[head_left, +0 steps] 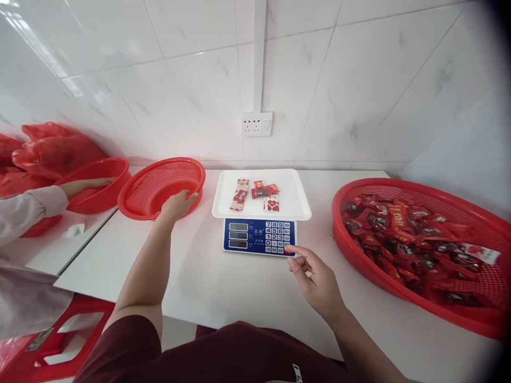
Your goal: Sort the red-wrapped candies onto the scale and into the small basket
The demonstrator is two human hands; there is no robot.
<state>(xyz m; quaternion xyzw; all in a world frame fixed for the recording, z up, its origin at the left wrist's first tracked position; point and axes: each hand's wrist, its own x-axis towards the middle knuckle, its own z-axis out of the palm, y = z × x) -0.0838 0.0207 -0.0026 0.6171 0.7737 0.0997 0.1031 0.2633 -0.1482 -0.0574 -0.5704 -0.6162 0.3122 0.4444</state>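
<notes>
Right hand [317,279] at 志准 scale [259,238]

Lower centre, the bench [203,282] borders the scale's front edge. The right hand, empty, points at the red key [286,250]; centre-left, the left hand [174,206], grip unclear, enters a red basket [138,186]. Candies [260,193] lie on the tray [293,191] beyond.

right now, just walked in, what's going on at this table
The person's right hand has its index finger at the corner key of a blue-faced scale; whether it presses is unclear. The left hand is at the near rim of a red basket. A few wrapped packets lie on the scale's white tray; many more fill a larger basket at right. At left, a co-worker's hand reaches into another basket.
</notes>
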